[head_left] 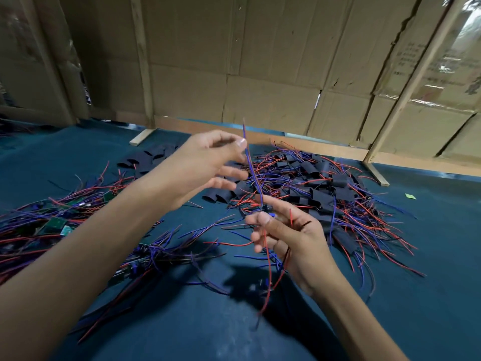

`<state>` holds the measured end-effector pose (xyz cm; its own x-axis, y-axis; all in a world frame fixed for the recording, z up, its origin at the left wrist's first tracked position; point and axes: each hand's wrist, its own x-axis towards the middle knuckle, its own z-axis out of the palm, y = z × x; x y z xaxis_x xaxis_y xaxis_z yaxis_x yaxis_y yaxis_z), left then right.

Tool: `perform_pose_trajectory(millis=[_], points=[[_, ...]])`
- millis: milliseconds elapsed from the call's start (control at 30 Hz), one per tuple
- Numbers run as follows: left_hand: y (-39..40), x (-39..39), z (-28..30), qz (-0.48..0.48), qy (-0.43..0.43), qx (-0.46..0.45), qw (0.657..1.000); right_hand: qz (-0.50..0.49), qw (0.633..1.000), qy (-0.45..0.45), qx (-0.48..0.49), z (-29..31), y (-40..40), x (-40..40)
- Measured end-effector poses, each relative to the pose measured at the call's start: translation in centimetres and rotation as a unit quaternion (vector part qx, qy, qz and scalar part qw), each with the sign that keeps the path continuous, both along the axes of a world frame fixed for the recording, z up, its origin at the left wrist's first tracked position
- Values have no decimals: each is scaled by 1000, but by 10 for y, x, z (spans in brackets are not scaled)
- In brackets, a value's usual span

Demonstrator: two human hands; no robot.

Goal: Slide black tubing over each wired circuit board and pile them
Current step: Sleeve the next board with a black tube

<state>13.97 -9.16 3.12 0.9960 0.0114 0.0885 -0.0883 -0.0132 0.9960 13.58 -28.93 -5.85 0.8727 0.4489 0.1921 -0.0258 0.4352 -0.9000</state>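
Head view: right hand [291, 235] pinches small wired circuit board [268, 210] above teal cloth-covered desk [429, 295], just before the pile of black-sleeved red-and-blue-wired boards [325, 188]. Left hand [205, 165] pinches its upright blue wire [250, 162]. Loose black tubing pieces [151, 157] lie left of that pile.

I see red and blue wires [364, 217], black tubing [320, 196], green boards [56, 223], teal cloth [429, 295], brown cardboard [260, 61].

Blue-covered bench [429, 295] with bare wired boards [56, 222] left, tubed pile [328, 188] far right, loose tubing [148, 158] far.
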Motion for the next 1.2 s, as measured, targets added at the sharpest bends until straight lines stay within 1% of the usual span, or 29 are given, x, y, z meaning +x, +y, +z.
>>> perform_pose_trajectory(millis=[100,200,300,367,433,500,567,600,633,667,700,733,767,800,867,900,933,1033,1067,1133,1200], points=[[-3,-3,-19,-51,48,72,995,-12,1000,18,5,-2,0,2],[-11,-7,-40,-87,53,98,990,-39,998,-21,-39,-3,-1,4],[-17,-8,-54,-75,48,63,994,-50,993,-62,-89,-4,-4,5],[-18,-7,-55,-65,46,29,996,-64,989,-64,-114,-3,-6,5],[-18,-5,-53,-80,46,4,996,-60,991,-56,-110,-1,-8,5],[-16,0,-50,-101,54,-22,993,-59,990,-70,-111,0,-12,6],[-8,10,-48,-82,65,-55,993,-77,988,-71,-114,1,-14,9],[-3,19,-48,-45,56,-38,997,-84,988,-67,-110,0,-15,11],[6,28,-50,8,32,36,999,-87,989,-64,-106,0,-17,13],[16,38,-55,64,-3,160,985,-90,988,-68,-105,-1,-18,15],[26,48,-60,100,-38,293,950,-94,987,-78,-108,0,-20,16],[36,56,-65,108,-55,401,908,-99,985,-91,-109,0,-22,17],[44,64,-71,93,-50,471,876,-102,984,-99,-106,1,-23,18],[52,71,-77,65,-32,515,854,-105,984,-103,-99,1,-25,18],[60,80,-83,15,0,575,818,-108,985,-102,-84,4,-26,18],[61,83,-85,0,5,589,808,-111,986,-100,-78,5,-26,18],[60,87,-86,-9,3,593,805,-116,985,-101,-73,5,-27,18],[47,93,-83,-5,41,560,827,-136,982,-117,-57,9,-28,18],[43,95,-81,-8,63,567,821,-145,979,-133,-46,9,-29,19],[35,98,-77,-17,107,594,797,-170,970,-176,-4,12,-35,21],[32,97,-71,-23,141,601,787,-201,957,-204,44,18,-45,26]])
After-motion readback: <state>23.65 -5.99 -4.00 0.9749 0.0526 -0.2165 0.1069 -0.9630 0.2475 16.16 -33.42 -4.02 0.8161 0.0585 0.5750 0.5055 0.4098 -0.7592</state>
